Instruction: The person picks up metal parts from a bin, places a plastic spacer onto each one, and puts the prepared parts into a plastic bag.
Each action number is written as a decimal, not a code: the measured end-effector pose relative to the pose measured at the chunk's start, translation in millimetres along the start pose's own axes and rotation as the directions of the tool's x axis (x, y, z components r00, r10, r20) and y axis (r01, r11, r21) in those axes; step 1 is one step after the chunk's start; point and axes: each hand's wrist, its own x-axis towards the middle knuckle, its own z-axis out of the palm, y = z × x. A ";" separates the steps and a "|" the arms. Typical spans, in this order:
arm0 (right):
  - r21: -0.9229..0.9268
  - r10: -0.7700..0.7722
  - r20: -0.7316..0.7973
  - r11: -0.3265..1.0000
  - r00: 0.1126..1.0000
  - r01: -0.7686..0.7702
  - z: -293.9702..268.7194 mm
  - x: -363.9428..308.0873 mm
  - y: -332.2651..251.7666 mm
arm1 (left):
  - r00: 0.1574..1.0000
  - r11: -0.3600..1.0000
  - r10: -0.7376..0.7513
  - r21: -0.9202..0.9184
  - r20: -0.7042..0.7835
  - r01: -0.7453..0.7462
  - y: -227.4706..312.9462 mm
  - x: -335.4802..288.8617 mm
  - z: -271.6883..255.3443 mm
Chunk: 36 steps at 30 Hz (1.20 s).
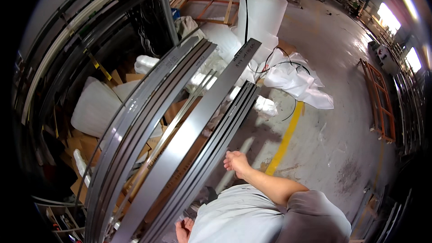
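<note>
My right hand (236,162) hovers by the right side of a stack of long dark grey metal profiles (216,140). Its fingers are curled inward, and I cannot make out whether anything small is between them. Low in the picture, my left hand (183,230) is close to the near part of the same stack. Its fingers look bent, and what they may hold is hidden. A wide flat grey metal strip (196,131) with handwriting at its far end lies left of the stack. More grey and brown profiles (150,91) run alongside, farther left.
A large roll of white foam sheet (262,13) stands beyond the profiles, with crumpled white sheeting (299,81) beside it. A yellow line (285,138) crosses the grey floor. Orange frames (379,99) are at the right. Racks of long bars (58,58) and cardboard (85,146) are at the left.
</note>
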 end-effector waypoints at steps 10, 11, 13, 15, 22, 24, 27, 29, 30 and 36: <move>0.025 -0.003 -0.040 1.000 0.999 0.004 -67.9 103.3 -79.3 | 0.892 0.894 0.325 -0.207 -0.313 -0.398 -30.5 79.6 48.7; 0.047 -0.017 -0.022 0.999 1.000 0.018 -60.2 109.0 -89.0 | 0.886 0.869 0.372 -0.232 -0.279 -0.438 -27.8 81.2 37.5; 0.147 -0.001 -0.015 0.989 1.000 0.003 -50.8 114.7 -100.3 | 0.857 0.841 0.381 -0.255 -0.347 -0.477 -27.8 89.6 25.6; 0.256 0.007 0.004 0.967 1.000 -0.008 -50.3 132.3 -100.5 | 0.851 0.834 0.344 -0.287 -0.396 -0.471 -30.0 101.1 27.0; 0.176 0.031 -0.041 0.984 0.999 -0.023 -62.1 154.4 -98.3 | 0.846 0.846 0.318 -0.274 -0.428 -0.457 -35.3 110.4 13.6; 0.102 0.020 0.045 0.994 0.999 -0.024 -71.0 159.0 -101.6 | 0.826 0.838 0.308 -0.277 -0.472 -0.470 -35.3 116.8 8.3; -0.152 0.186 0.043 0.972 0.982 -0.178 -63.4 126.6 -140.0 | 0.859 0.864 0.337 -0.236 -0.386 -0.445 -38.7 106.8 6.9; -0.420 0.267 0.205 0.893 0.942 -0.162 -82.3 118.2 -164.0 | 0.838 0.912 0.327 -0.086 -0.437 -0.401 -44.3 99.3 28.7; -0.534 0.250 0.288 0.844 0.924 -0.062 -94.5 116.2 -176.0 | 0.858 0.936 0.290 -0.061 -0.423 -0.346 -47.8 92.2 39.9; -0.710 -0.535 0.533 0.138 0.655 0.691 -118.5 183.3 -303.5 | 0.518 0.655 0.750 0.572 -0.412 -0.494 -107.6 113.7 223.3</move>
